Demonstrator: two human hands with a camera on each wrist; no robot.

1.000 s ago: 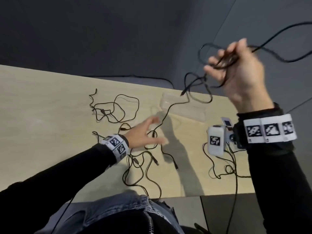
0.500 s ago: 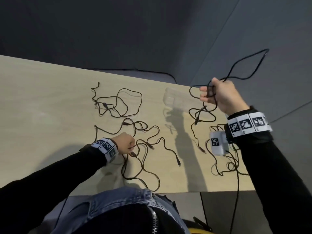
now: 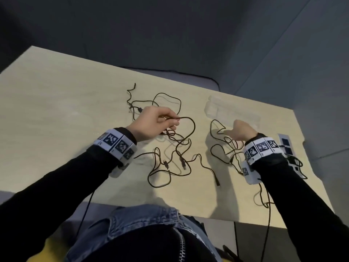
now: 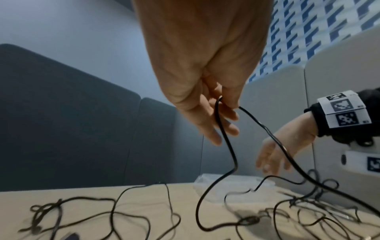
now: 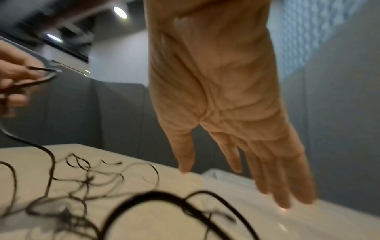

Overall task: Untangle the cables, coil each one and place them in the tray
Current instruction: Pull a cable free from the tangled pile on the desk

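at the bottom of the head view sit a denim jacket (image 3: 136, 220) and two black sleeves reaching up onto the pale wooden table (image 3: 56, 103). just above the near edge, in the lower middle of the frame, a tangle of black cables (image 3: 170, 163) sprawls in loose loops, plug ends lying free among them. further up, left of centre, the left hand (image 3: 151, 123) is raised over the tangle and pinches one black cable (image 4: 226, 146) between thumb and curled fingers (image 4: 207, 129); in the left wrist view that cable hangs from the pinch in two strands down to the table. right of centre, the right hand (image 3: 242, 132) hovers with straight, spread fingers (image 5: 273, 175) and holds nothing; a second bunch of black cable (image 3: 224, 146) lies on the table just below and left of it. beyond the right hand, in the upper right part of the table, stands the clear plastic tray (image 3: 213, 108), with no cable visible in it. furthest back, another loose cable (image 3: 166, 97) loops behind the left hand, towards the dark padded wall (image 3: 170, 35).
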